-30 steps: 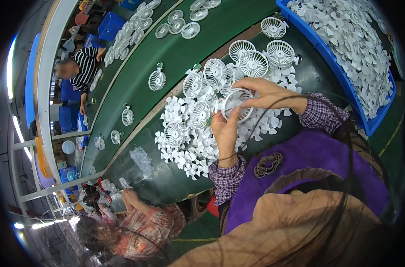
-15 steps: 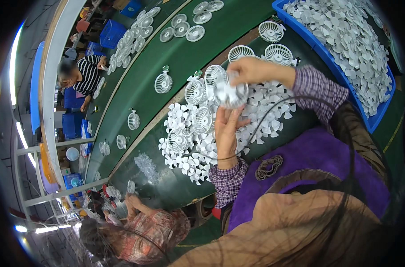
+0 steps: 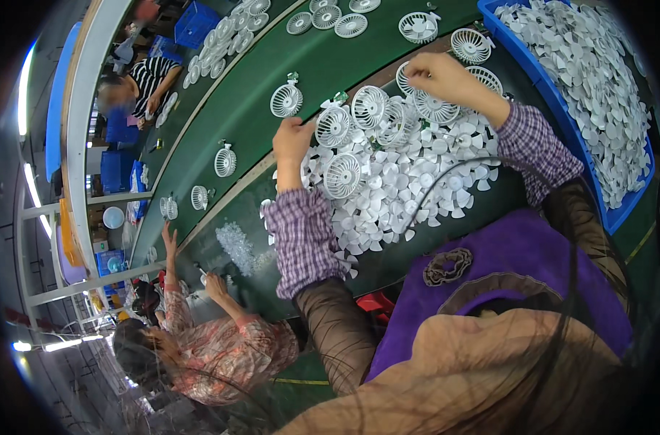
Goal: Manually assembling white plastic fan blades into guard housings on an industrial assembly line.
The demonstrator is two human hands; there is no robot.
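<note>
My left hand [image 3: 292,139] is curled against the rim of a small white fan with a round cage [image 3: 334,126], at the left edge of a heap of loose white fan blades [image 3: 417,185] on the green table. My right hand [image 3: 437,74] reaches farther away, its fingers closed down on the top of another white caged fan [image 3: 436,109]. More caged fans [image 3: 368,106] stand between my two hands, and one [image 3: 343,175] lies on the heap. Both my sleeves are purple plaid.
A blue crate [image 3: 620,210] full of white blades stands at the right. Finished fans [image 3: 286,99] ride a green conveyor belt [image 3: 250,80] beyond the heap. One person in a patterned top [image 3: 221,355] sits at my left, another in stripes [image 3: 145,80] sits farther along.
My hands were together on one fan above the heap. The right hand has carried it away toward the belt, and the left has moved left to another fan.
</note>
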